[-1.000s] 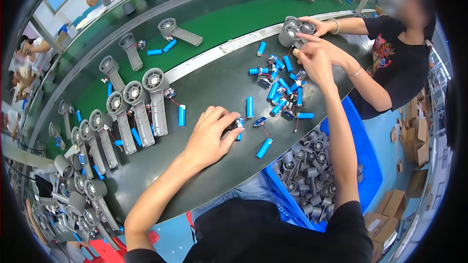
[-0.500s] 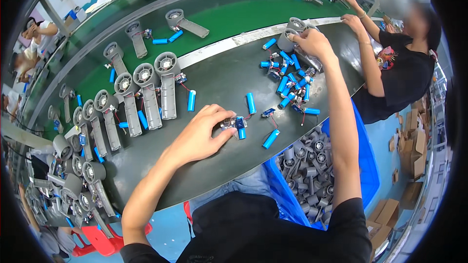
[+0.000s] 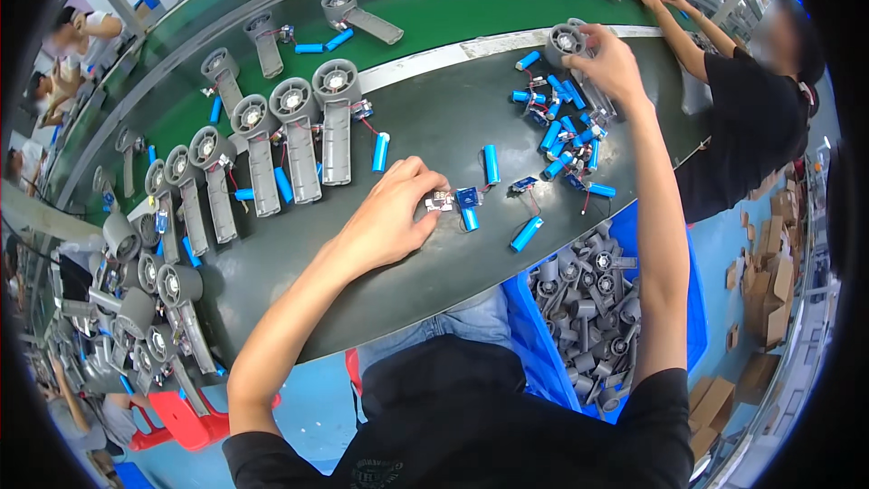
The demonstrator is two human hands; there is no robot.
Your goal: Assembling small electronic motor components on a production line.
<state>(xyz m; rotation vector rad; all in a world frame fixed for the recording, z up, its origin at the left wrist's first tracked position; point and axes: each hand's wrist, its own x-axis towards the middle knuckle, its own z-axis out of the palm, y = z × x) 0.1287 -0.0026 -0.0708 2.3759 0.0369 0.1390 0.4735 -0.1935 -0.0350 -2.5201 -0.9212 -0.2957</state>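
Note:
My left hand (image 3: 385, 222) rests low over the dark green bench, thumb and forefinger closed around a small circuit board (image 3: 440, 202). Right beside that board lie a blue circuit board (image 3: 467, 198) and a blue cylindrical battery (image 3: 469, 219). Farther right, my right hand (image 3: 612, 71) grips the round end of a grey fan housing (image 3: 566, 42), thumb and forefinger on its rim. Its handle part is half hidden behind the hand. Below it spreads a heap of blue batteries (image 3: 554, 134) with wired boards.
Several grey fan housings (image 3: 337, 127) with handles stand in a row at left. More lie on the green conveyor (image 3: 425, 32). A blue crate (image 3: 543, 344) of grey parts sits below the bench edge. A co-worker (image 3: 751, 118) works at the right; cardboard boxes (image 3: 769, 272) stand behind.
The view has shifted, so the bench contents appear farther right and higher. My right hand's fingers have spread more around the housing's rim. The co-worker's hands have come closer together.

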